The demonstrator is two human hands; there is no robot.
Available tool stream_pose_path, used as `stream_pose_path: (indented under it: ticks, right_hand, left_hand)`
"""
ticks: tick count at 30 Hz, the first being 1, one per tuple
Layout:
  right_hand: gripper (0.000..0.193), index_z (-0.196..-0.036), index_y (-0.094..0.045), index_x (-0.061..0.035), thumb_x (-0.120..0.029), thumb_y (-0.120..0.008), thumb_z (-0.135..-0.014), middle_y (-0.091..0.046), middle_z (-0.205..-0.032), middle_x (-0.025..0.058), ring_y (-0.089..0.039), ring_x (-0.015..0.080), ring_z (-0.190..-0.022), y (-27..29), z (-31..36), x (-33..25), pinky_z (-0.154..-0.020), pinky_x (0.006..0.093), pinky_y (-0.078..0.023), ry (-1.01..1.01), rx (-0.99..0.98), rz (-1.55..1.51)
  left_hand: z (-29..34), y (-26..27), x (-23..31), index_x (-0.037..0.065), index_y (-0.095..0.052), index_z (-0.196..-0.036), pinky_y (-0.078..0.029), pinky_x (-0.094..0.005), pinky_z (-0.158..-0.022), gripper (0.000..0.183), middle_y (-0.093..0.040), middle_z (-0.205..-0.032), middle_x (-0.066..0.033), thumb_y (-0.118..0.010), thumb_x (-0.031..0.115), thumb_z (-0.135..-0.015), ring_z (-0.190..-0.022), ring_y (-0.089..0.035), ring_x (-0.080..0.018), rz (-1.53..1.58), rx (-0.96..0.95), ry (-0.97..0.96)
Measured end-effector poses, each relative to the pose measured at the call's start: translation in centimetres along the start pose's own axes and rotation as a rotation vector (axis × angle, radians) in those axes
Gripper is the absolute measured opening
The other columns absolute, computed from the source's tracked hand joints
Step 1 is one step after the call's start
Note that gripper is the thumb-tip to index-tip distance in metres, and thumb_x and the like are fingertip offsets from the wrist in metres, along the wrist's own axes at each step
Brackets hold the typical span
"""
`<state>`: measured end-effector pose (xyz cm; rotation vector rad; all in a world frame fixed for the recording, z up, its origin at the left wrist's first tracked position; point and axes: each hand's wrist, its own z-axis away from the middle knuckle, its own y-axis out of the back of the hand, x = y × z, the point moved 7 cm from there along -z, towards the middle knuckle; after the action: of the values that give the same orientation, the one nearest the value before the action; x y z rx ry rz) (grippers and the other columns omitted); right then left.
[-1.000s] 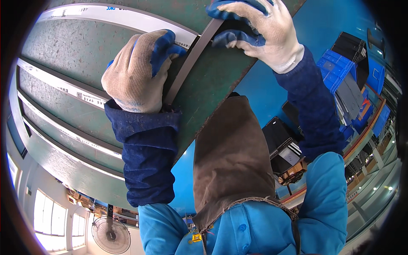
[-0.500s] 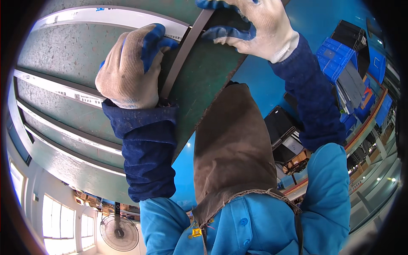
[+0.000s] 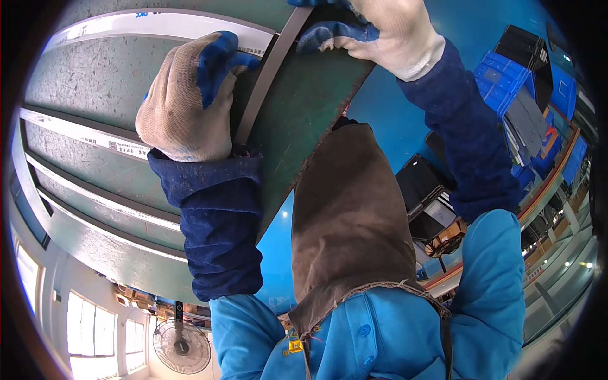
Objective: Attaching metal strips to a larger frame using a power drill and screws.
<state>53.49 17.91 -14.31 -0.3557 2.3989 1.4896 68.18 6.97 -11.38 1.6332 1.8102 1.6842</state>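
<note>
A frame of grey metal bars lies on the green, scuffed worktable [image 3: 310, 95]. Its long bars carry white printed film, and a plain grey end bar [image 3: 269, 76] crosses them at the right. My left hand [image 3: 187, 98], in a knit glove with blue-coated fingers, curls over the uppermost long bar [image 3: 171, 24] close to where it meets the end bar. Its fingertips are partly hidden. My right hand [image 3: 396, 31], gloved alike, is beside the end bar's upper part, thumb and fingers apart. The top picture edge cuts off some of that hand.
More film-covered long bars [image 3: 82, 130] extend to the left. The table's edge [image 3: 342, 104] slants past my brown apron [image 3: 351, 209]. Right of me are blue crates [image 3: 500, 76] and black boxes [image 3: 415, 183]; a fan [image 3: 182, 345] stands at lower left.
Both hands and the end bar have shifted slightly left and up in the picture. The left hand stays curled at the joint, and the right stays spread beside the end bar.
</note>
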Motion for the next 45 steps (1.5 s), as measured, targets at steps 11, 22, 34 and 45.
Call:
stream_pose_path:
  ticks: [11, 22, 34, 45]
  right_hand:
    - [0.04, -0.104, -0.06, -0.0095, -0.023, -0.07, -0.068, -0.061, -0.107, 0.0078, -0.056, 0.0266, -0.094, 0.2, -0.2, -0.5, -0.089, 0.0381, -0.045, 0.067, 0.067, 0.038]
    - [0.046, -0.106, -0.066, -0.0047, -0.04, -0.069, -0.077, -0.061, -0.121, 0.0147, -0.059, 0.0331, -0.101, 2.0, -1.5, 0.1, -0.091, 0.042, -0.047, 0.071, 0.031, -0.163]
    - [0.044, -0.104, -0.066, -0.0128, -0.01, -0.078, -0.062, -0.058, -0.112, 0.0096, -0.057, 0.0301, -0.093, -1.0, -5.7, -6.6, -0.086, 0.044, -0.046, -0.375, -0.041, -0.044]
    - [0.036, -0.1, -0.064, -0.0134, -0.018, -0.075, -0.066, -0.06, -0.107, 0.0055, -0.056, 0.0295, -0.095, -0.3, -6.6, -7.2, -0.09, 0.043, -0.043, -0.138, 0.006, 0.023]
  left_hand:
    - [-0.1, -0.2, -0.5, 0.004, -0.071, -0.093, -0.058, -0.0248, -0.068, 0.032, -0.073, -0.083, -0.0078, -0.081, -0.004, -0.064, -0.07, -0.07, -0.0167, 0.01, -0.017, 0.005]
    - [-0.8, -1.5, -3.1, -0.004, -0.067, -0.096, -0.058, -0.0232, -0.068, 0.031, -0.071, -0.082, -0.0112, -0.079, 0.018, -0.077, -0.068, -0.069, -0.0191, 0.803, -0.266, 0.493]
    - [0.0, -2.7, -4.5, -0.004, -0.061, -0.106, -0.054, -0.0247, -0.062, 0.08, -0.066, -0.084, -0.0125, -0.046, 0.072, -0.084, -0.065, -0.064, -0.0195, 1.379, -0.045, 0.759]
    - [-0.6, -1.3, -4.8, -0.002, -0.064, -0.098, -0.048, -0.0241, -0.057, 0.061, -0.065, -0.08, -0.0101, -0.055, 0.057, -0.089, -0.063, -0.06, -0.0152, 1.278, -0.045, 0.646]
